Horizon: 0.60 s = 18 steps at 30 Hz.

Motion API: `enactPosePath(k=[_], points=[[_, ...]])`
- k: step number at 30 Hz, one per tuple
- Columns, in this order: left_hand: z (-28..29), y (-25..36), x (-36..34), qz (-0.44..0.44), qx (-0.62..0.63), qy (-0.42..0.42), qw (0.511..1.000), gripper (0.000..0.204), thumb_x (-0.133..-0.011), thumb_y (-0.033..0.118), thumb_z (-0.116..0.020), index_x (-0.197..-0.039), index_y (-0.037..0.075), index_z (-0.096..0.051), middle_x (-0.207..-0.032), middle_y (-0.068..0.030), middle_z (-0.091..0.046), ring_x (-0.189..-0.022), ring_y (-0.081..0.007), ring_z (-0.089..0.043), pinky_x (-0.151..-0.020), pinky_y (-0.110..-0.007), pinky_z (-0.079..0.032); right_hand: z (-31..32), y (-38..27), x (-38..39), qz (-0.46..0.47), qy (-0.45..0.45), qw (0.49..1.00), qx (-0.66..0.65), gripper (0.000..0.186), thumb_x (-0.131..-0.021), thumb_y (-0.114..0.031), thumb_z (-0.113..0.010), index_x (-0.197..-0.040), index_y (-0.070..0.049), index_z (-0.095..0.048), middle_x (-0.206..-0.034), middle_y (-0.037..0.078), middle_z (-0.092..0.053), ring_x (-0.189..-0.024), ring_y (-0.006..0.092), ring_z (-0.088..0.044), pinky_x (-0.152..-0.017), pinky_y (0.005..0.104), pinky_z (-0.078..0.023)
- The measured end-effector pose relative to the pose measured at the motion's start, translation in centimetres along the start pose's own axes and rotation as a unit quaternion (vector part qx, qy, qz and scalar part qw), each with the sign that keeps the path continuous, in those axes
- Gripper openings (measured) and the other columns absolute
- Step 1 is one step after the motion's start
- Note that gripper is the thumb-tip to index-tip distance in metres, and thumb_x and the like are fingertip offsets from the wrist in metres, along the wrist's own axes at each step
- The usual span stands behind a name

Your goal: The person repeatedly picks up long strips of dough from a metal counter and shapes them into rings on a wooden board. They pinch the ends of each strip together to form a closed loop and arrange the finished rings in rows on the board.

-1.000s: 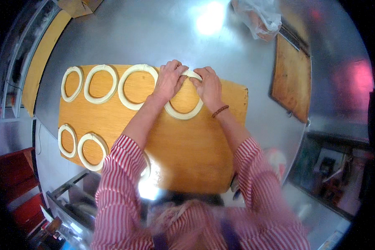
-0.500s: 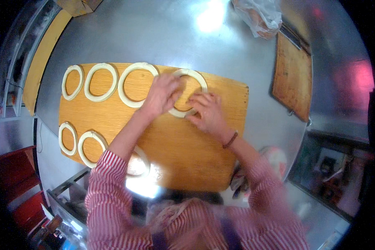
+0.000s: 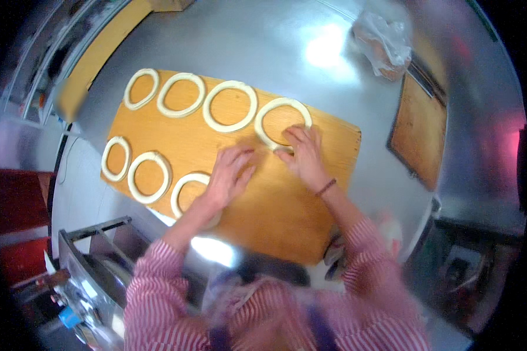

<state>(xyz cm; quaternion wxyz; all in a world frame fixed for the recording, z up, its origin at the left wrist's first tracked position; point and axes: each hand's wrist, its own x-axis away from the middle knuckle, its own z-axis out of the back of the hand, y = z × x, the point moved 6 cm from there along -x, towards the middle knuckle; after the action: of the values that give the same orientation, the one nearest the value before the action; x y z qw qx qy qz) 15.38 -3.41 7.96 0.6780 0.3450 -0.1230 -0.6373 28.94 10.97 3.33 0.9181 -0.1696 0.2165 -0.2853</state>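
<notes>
A pale dough ring point(image 3: 259, 124) lies flat at the right end of the far row on a wooden board point(image 3: 263, 205). My right hand point(image 3: 305, 157) curls over its near right part, fingers inside the ring and thumb at its outer edge, hiding that section. Nearer to me, my left hand point(image 3: 231, 174) hovers over the board, fingers somewhat apart and blurred, with nothing visible in them. Several more dough rings lie on the board. In the near row, the closest dough ring point(image 3: 177, 196) is partly covered by my left hand and forearm.
The board rests on a grey metal table point(image 3: 240, 41). A clear plastic bag point(image 3: 386, 47) with brownish contents sits at the far right, beside another wooden board point(image 3: 420, 126). Metal equipment point(image 3: 93, 257) stands at the near left.
My left hand has left the far-row ring and come back toward me. My right hand stays at that ring's near right part. The whole view has turned and shifted.
</notes>
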Motion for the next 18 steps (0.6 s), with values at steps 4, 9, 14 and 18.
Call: enactPosePath(k=[4, 9, 14, 18], points=[[2.1, 1.5, 10.7, 0.149, 0.063, 0.031, 0.986, 0.025, -0.087, 0.004, -0.066, -0.112, 0.003, -0.065, -0.119, -0.0164, -0.063, -0.109, -0.0349, -0.061, -0.093, -0.04, -0.05, -3.6, 1.9, -4.6, -0.024, 0.013, 0.999, 0.027, 0.034, -0.084, -0.028, -0.067, -0.109, -0.005, -0.067, -0.118, 0.009, -0.06, -0.12, 0.0276, -0.051, -0.106, 0.05, -0.033], [6.3, 3.0, 25.7, 0.305, 0.037, 0.138, 0.942, 0.024, -0.087, 0.002, -0.065, -0.111, 0.004, -0.067, -0.117, -0.0158, -0.063, -0.105, -0.0325, -0.064, -0.09, -0.037, -0.053, -6.2, -0.5, -5.3, 0.138, 0.027, 0.965, 0.223, 0.026, -0.09, -0.026, -0.056, -0.102, -0.008, -0.07, -0.107, 0.009, -0.066, -0.102, 0.0265, -0.062, -0.088, 0.0435, -0.049], [7.8, 3.6, 38.2, 0.379, 0.026, 0.286, 0.88, 0.035, -0.088, 0.002, -0.062, -0.122, 0.009, -0.061, -0.121, -0.0145, -0.058, -0.102, -0.0298, -0.064, -0.08, -0.036, -0.055, -2.7, 1.0, -0.2, 0.159, 0.039, 0.971, 0.176, 0.027, -0.092, -0.021, -0.059, -0.108, -0.001, -0.066, -0.105, 0.017, -0.067, -0.099, 0.0318, -0.063, -0.086, 0.0421, -0.05], [10.6, 5.7, 48.2, 0.477, -0.023, 0.388, 0.788, 0.041, -0.087, 0.004, -0.062, -0.127, 0.009, -0.057, -0.124, -0.0146, -0.056, -0.11, -0.0362, -0.058, -0.092, -0.041, -0.05, -5.1, -12.1, 1.2, 0.095, -0.02, 0.986, -0.137, 0.027, -0.096, -0.019, -0.056, -0.107, 0.003, -0.066, -0.103, 0.019, -0.068, -0.097, 0.034, -0.063, -0.088, 0.0403, -0.05]])
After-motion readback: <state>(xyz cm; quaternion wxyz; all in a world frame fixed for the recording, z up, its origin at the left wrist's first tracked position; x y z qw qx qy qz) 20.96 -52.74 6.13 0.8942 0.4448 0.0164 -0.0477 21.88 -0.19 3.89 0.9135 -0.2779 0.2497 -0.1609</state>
